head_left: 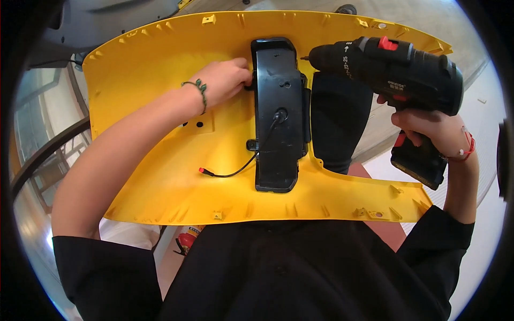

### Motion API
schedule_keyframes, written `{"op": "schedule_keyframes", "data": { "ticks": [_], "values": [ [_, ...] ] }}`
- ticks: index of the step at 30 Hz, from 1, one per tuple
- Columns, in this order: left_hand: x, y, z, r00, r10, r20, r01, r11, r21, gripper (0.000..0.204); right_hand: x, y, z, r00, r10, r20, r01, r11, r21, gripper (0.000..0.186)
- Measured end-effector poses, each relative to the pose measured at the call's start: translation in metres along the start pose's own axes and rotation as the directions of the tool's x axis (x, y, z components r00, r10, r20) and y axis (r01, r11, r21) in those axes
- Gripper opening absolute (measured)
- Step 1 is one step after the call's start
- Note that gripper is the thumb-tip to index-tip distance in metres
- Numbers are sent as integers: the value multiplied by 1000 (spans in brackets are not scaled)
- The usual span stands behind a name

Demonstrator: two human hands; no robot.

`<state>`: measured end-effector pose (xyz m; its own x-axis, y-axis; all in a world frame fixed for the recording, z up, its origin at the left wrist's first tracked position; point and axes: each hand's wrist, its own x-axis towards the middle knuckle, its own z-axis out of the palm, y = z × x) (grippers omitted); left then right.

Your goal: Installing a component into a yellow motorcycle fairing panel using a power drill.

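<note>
A large curved yellow plastic panel (144, 69) lies in front of me with its ribbed inner side up. A long black housing (277, 99) sits upright across its middle. From the housing runs a black cable (243, 167), ending in a red-tipped plug. My left hand (227, 80) is closed, fingertips together at the housing's upper left edge beside a mounting tab; whatever they pinch is hidden. In my right hand (428, 128) is a black cordless drill (375, 61), gripped by its handle. Its bit points left, just off the housing's upper right edge.
Below the panel's cut-out shows a dark trouser leg (340, 117). A red fire extinguisher (186, 241) stands under the near edge. At the far left is a grey moulded object (107, 27). A dark curved bar (48, 150) runs along the left side.
</note>
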<state>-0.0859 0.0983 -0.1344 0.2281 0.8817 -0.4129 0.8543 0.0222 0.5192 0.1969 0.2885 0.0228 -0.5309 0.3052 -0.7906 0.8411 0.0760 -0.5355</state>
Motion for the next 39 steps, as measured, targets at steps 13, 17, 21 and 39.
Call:
{"op": "schedule_keyframes", "data": {
  "ticks": [13, 17, 21, 39],
  "values": [
    [0, -2, 19, 966, 251, -61, -224, 931, 287, 15, 0, -1, 11, 997, 68, -43, -70, 997, -37, 31],
    [-1, 1, 29, 960, 251, -127, -199, 926, 322, 12, -2, -4, 15, 998, 42, -44, -40, 998, 38, 32],
    [-3, 7, 32, 952, 222, -212, -140, 929, 341, 10, -4, -6, 16, 999, 14, -32, -12, 999, 38, 34],
    [3, 34, 22, 949, -279, -145, 296, 948, 119, 13, -18, -19, 32, 998, -6, 60, 9, 999, -44, 36]
  ]
}}
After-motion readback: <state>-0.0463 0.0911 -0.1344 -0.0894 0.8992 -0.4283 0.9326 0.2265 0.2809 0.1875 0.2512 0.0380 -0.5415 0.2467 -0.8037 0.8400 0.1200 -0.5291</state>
